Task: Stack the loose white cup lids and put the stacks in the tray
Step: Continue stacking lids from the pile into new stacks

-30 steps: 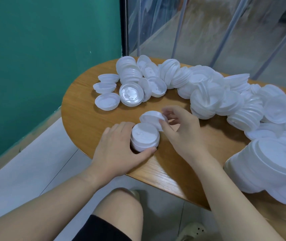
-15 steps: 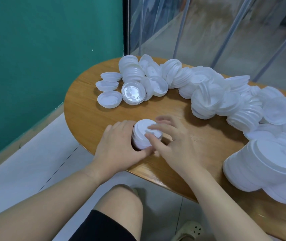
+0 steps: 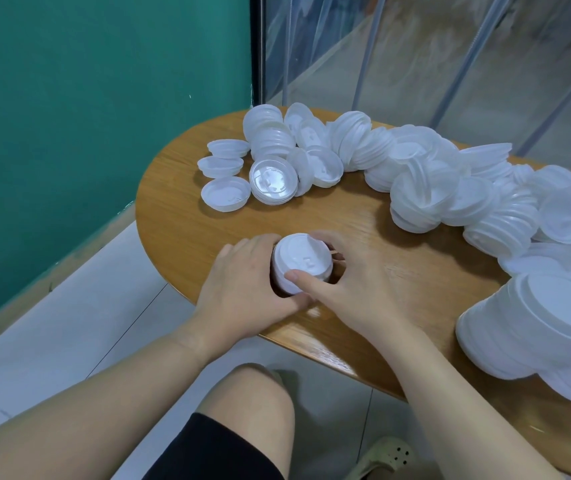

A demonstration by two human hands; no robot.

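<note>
Lid stack [image 3: 300,265] upright, tops up, both hands gripping

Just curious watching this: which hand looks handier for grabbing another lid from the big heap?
Probably the right hand: the heap lies on its side, while the left hand steadies the stack.

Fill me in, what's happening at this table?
A person is stacking white cup lids. Both hands cup one short stack near the front edge of the wooden table: the left hand wraps its left side, the right hand its right, thumb on top. Many loose lids and fallen stacks lie behind. No tray is in view.
</note>
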